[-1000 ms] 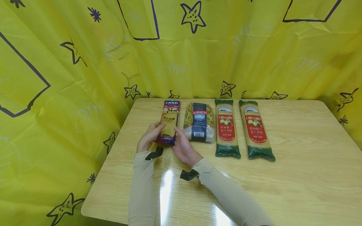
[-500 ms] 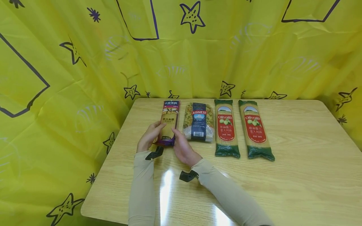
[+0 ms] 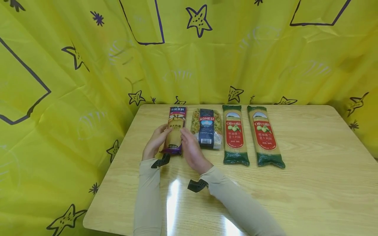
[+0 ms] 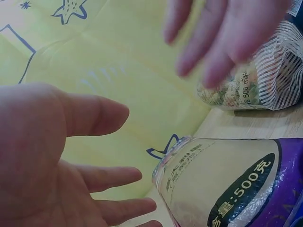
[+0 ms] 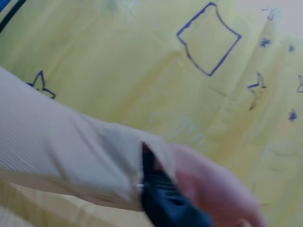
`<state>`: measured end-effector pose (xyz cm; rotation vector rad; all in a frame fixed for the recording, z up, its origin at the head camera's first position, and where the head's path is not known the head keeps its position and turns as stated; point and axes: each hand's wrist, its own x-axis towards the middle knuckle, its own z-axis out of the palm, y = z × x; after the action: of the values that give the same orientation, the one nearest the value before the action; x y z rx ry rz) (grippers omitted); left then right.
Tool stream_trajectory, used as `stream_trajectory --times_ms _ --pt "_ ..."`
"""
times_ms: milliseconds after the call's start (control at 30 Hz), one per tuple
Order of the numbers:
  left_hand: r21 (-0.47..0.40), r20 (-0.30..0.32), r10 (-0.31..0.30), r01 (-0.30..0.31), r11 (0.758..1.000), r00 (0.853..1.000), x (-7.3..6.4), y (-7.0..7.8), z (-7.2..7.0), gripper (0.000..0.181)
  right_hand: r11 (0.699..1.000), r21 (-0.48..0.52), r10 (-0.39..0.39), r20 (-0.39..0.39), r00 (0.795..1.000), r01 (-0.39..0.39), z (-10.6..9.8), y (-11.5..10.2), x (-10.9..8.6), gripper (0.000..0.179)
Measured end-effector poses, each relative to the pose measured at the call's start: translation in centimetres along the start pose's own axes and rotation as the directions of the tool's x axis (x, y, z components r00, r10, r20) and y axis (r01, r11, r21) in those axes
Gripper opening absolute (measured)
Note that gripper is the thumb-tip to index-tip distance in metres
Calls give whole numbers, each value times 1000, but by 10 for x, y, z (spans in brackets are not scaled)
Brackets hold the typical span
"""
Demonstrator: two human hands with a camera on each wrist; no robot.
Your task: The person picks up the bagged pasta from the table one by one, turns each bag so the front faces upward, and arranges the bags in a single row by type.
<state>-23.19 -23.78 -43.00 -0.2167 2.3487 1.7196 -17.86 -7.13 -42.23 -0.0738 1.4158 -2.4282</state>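
A purple-ended spaghetti packet (image 3: 176,132) lies flat at the left of a row of pasta packets. Beside its left edge is my left hand (image 3: 155,142); in the left wrist view its thumb and fingers are spread and hold nothing. My right hand (image 3: 193,150) is at the packet's lower right side, fingers extended. Its fingers (image 4: 213,42) appear blurred and raised above the packet in the left wrist view. The right wrist view shows only the back of that hand and the sleeve, with the fingertips cut off. Right of it lies a blue-banded Agnesi pasta bag (image 3: 206,129).
Two green-ended Olivoila spaghetti packets (image 3: 234,134) lie further right, the outer one slightly slanted. All rest on a light wooden table (image 3: 319,183). A yellow patterned curtain (image 3: 251,65) hangs behind and to the left.
My right hand has come off the spaghetti packet's edge, its fingers straightening. My left hand stays beside the packet. The packet has slid very slightly towards me; the view has tilted a little.
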Motion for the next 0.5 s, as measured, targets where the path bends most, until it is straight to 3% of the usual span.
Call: stream_trajectory --times_ms 100,300,500 --pt "-11 -29 9 -10 1000 1000 -1 0 0 64 999 10 -53 -27 998 54 -5 -11 -1 65" --pt "47 -94 43 -39 998 995 -3 0 -5 60 987 -29 -160 -47 986 159 -14 -36 -5 39" --pt "121 -187 137 -116 986 973 -16 11 -7 58 954 -127 -278 -19 961 273 -32 -64 -15 33"
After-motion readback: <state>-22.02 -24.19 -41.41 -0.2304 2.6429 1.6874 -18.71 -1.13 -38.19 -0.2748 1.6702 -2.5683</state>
